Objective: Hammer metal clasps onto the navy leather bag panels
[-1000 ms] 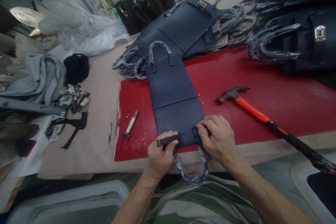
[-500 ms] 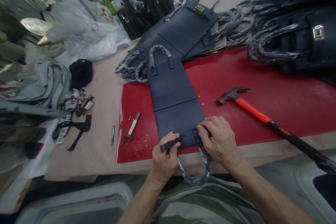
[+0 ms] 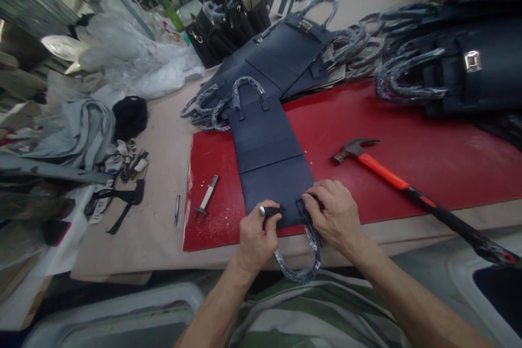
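Before me lies a navy leather bag panel (image 3: 271,174), one wrapped handle fixed at its far end. A second plastic-wrapped bag handle (image 3: 299,277) loops over the near edge, between my hands. My left hand (image 3: 256,236) is closed at the panel's near left corner, pinching a short dark piece with a shiny end; it looks like the handle's left end, though the fingers partly hide it. A small dark mark shows on the panel beside those fingertips. My right hand (image 3: 334,212) is closed on the handle's other end, pressing it at the panel's right edge.
A red mat (image 3: 408,163) lies under the panel. On it are a claw hammer (image 3: 383,174) at right and a metal divider-like tool (image 3: 206,198) at left. A thin metal rod (image 3: 176,210) lies beside the mat. Navy bags (image 3: 285,43) are piled behind.
The dark piece in my left hand has tipped, so its shiny end now faces me more. My right hand holds its place on the handle. The view has shifted slightly.
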`<act>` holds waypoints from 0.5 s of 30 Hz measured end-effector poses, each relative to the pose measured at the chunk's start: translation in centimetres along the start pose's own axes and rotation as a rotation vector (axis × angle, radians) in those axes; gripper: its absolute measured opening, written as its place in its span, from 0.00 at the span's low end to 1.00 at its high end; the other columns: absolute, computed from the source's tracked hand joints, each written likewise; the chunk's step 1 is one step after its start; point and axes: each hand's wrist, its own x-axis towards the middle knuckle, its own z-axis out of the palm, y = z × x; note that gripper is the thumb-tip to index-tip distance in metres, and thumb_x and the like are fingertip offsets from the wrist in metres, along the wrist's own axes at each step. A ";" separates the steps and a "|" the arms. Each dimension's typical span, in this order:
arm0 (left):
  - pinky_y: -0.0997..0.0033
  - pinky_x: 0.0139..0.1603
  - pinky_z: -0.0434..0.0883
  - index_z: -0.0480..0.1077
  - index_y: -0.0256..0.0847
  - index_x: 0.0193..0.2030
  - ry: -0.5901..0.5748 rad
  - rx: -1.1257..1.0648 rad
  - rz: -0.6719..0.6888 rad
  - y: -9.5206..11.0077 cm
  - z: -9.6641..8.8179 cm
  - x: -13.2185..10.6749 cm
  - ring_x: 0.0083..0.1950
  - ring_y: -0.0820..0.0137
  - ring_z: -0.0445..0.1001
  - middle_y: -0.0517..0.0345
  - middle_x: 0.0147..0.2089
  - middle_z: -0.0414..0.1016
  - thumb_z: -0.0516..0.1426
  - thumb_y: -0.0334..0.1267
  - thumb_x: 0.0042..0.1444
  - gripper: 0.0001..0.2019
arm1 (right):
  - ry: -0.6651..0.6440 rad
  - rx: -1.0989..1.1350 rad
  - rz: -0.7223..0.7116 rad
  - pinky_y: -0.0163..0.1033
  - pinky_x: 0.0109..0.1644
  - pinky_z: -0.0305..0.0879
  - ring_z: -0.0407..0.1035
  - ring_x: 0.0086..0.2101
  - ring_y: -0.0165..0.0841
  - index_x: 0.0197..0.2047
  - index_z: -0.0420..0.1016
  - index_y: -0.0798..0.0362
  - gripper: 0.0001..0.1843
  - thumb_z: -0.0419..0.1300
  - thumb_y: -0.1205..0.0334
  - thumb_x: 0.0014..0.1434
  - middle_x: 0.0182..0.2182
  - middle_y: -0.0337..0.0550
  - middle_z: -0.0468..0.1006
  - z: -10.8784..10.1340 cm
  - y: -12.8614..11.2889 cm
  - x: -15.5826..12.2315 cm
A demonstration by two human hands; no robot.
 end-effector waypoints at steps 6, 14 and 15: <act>0.70 0.45 0.77 0.70 0.40 0.45 -0.022 -0.012 0.022 -0.3 0.3 0.2 0.42 0.66 0.80 0.52 0.40 0.79 0.54 0.31 0.64 0.06 | 0.047 -0.136 -0.058 0.48 0.45 0.64 0.68 0.42 0.43 0.41 0.73 0.53 0.06 0.58 0.61 0.64 0.41 0.51 0.76 -4.6 3.0 0.6; 0.69 0.43 0.75 0.70 0.42 0.45 -0.037 -0.104 -0.006 -0.5 0.5 0.3 0.41 0.65 0.79 0.54 0.38 0.78 0.54 0.29 0.61 0.08 | -0.094 -0.374 0.157 0.46 0.28 0.47 0.57 0.22 0.34 0.27 0.63 0.46 0.12 0.59 0.55 0.58 0.23 0.45 0.64 -10.7 11.6 -0.4; 0.69 0.43 0.75 0.70 0.42 0.45 -0.037 -0.110 -0.008 -0.5 0.5 0.3 0.41 0.65 0.79 0.54 0.38 0.78 0.54 0.29 0.61 0.08 | -0.128 -0.282 0.244 0.45 0.27 0.48 0.56 0.21 0.33 0.25 0.61 0.46 0.14 0.61 0.56 0.56 0.21 0.43 0.63 -10.9 11.6 -0.4</act>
